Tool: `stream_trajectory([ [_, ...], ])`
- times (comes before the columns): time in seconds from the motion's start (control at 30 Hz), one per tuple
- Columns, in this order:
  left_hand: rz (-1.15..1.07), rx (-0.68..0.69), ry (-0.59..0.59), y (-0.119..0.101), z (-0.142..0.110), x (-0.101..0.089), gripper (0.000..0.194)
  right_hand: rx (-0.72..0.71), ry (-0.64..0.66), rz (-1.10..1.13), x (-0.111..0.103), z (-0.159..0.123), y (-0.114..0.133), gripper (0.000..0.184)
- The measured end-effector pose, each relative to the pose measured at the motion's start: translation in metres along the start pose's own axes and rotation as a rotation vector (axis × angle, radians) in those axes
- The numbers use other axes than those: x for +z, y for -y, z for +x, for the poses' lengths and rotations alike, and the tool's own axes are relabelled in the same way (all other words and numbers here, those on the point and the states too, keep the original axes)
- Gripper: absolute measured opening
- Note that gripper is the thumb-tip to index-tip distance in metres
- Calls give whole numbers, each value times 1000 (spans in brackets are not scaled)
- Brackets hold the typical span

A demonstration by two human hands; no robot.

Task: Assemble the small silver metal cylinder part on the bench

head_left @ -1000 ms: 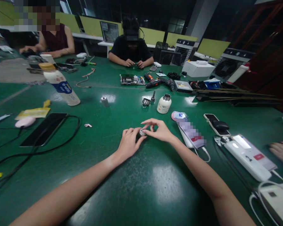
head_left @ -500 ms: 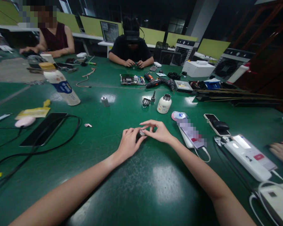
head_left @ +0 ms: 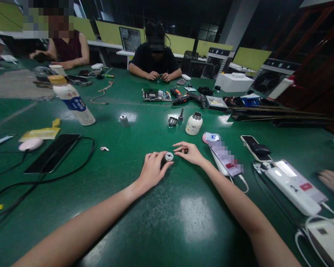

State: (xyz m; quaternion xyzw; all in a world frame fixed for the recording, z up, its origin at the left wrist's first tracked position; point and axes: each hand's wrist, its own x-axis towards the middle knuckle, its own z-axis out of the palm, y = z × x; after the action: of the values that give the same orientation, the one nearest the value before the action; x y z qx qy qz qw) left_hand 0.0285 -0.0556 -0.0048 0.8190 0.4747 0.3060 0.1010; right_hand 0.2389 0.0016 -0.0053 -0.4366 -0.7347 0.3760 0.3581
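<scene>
A short silver metal cylinder (head_left: pixel 169 157) stands on the green table, its round top face with a dark centre hole turned up. My left hand (head_left: pixel 153 168) is closed around its left side, with the thumb in front and the fingertips behind. Just to the right, my right hand (head_left: pixel 189 153) hovers clear of the cylinder. Its fingers are bent and its fingertips look apart; I can make out nothing between them. A similar silver cylinder (head_left: pixel 124 121) stands farther off to the left. Beyond my hands is a cream bottle (head_left: pixel 194 124), its mouth uncovered, beside a small metal cup (head_left: pixel 172 121).
Phones (head_left: pixel 231 165) and a white power bank (head_left: pixel 291 189) with cables lie at right. A tablet (head_left: pixel 52 154), black cable, pink earbud (head_left: pixel 104 148) and tilted milk bottle (head_left: pixel 78 105) are at left. A circuit board (head_left: pixel 156 95) and drills (head_left: pixel 180 98) lie ahead. Co-workers sit opposite.
My right hand has drawn back a little to the right from the silver cylinder, so its top face now shows. My left hand stays in place around it.
</scene>
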Motion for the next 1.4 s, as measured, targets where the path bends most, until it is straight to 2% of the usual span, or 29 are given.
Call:
stream_trajectory([
  [0.17, 9, 3, 0, 0, 0, 0, 30, -27, -33, 128, -2, 2, -3, 46],
  [0.27, 10, 1, -2, 0, 0, 0, 30, 58, -121, 409, -7, 7, 2, 51],
  [0.37, 9, 6, -7, 0, 0, 0, 31, 178, -169, 669, -11, 9, 3, 47],
  [0.53, 6, 7, -7, 0, 0, 0, 30, 231, -165, 805, -12, 10, 0, 41],
  [0.63, 10, 6, -7, -1, 0, 0, 30, 227, -176, 734, -9, 11, -1, 40],
  [0.73, 12, 6, -3, -1, 0, 0, 31, 167, -142, 456, -5, 9, -1, 38],
  [0.83, 19, 9, -8, 0, 0, 1, 32, 65, -47, 164, 0, 4, -2, 38],
  [0.93, 24, 14, -11, 0, 0, 1, 30, 18, 2, 19, 4, 0, -4, 35],
  [1.1, 11, 23, -17, 0, -1, 1, 29, 75, -50, 76, 3, 3, 2, 32],
  [1.23, 17, 26, -21, 0, -1, 1, 29, 16, -110, 156, -1, 3, 30, 37],
  [1.3, 20, 33, -15, 1, -1, 1, 30, -26, -67, 174, 0, 0, 45, 36],
  [1.4, 23, 41, -14, 1, 0, 1, 31, -16, 7, 169, 7, -5, 58, 32],
])
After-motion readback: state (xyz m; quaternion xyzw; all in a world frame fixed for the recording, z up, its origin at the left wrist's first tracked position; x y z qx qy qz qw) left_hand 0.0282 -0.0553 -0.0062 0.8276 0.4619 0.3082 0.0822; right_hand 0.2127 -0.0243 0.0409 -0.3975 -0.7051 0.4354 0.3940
